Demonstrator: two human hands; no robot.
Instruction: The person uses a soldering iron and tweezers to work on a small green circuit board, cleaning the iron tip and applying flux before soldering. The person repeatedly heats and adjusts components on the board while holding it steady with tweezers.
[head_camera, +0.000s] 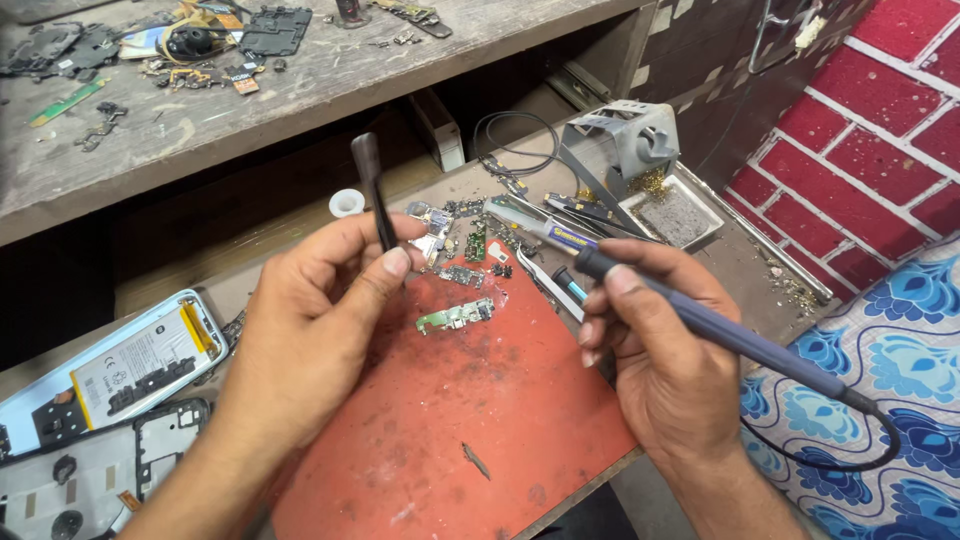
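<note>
Down and to the left of the left hand (315, 330) lies an opened phone (110, 370), its battery showing a pale rectangular label with dark print and a yellow strip along the edges; the phone's lower end is cut off by the picture's edge. Just above the right hand (665, 350) a slim tube (565, 238) with a blue and yellow label lies among tweezers.

The left hand pinches a dark, flat-ended pry tool (372, 185) between thumb and fingers; the tool stands nearly upright, long axis running up and slightly left, wide tip uppermost, lower end hidden inside the grip. The right hand grasps a soldering iron (700, 320) like a pen. Its grey handle runs diagonally, tip end up and left just beside the thumb, cord end down and right, where a black cable (850, 455) loops over blue-flowered cloth (890, 370). The iron's metal tip is hard to make out against the clutter.

Between the hands, on a red mat (480, 420), lies a small green circuit board (457, 316), near both sets of fingertips. Beyond the right hand stands a grey iron holder (632, 140).
</note>
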